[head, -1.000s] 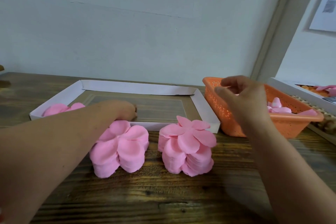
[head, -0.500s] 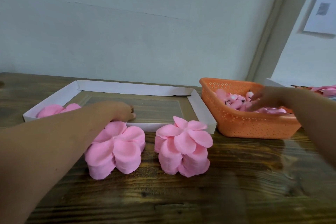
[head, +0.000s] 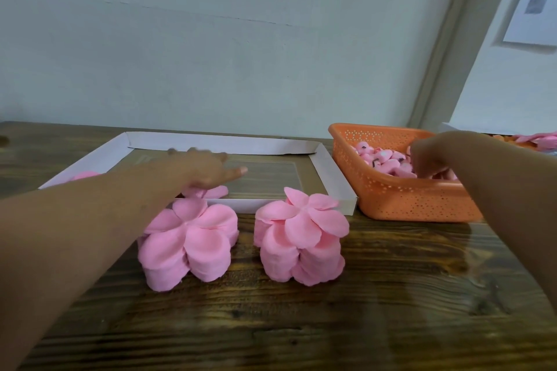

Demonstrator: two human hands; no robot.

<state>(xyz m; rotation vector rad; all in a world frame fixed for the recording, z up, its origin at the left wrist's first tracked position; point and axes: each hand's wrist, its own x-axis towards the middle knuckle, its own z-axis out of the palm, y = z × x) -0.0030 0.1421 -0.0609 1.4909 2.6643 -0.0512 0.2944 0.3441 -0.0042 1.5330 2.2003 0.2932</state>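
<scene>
One flat pink fabric flower layer is seen at the near rim of the single shallow white cardboard tray, at about 11 o'clock on the dark wooden desk. It lies directly beneath the left hand. That hand is stretched forward palm down, its fingers spread and straight and the thumb pointed towards 3 o'clock. Its grip is released, and the blur hides whether the palm touches the layer.

A heap of small pink flower pieces, too many to be counted, is held in the one orange perforated plastic basket at 2 o'clock, just beside the tray. The right hand is lowered into this basket with its fingers curled down among the pieces. Whether its grip is clenched on one cannot be told.

Two tall stacks of pink fabric petals are set side by side at 12 o'clock, just in front of the tray and between the forearms. A further clump of pink petals is partly seen in the tray's corner at 10 o'clock.
</scene>
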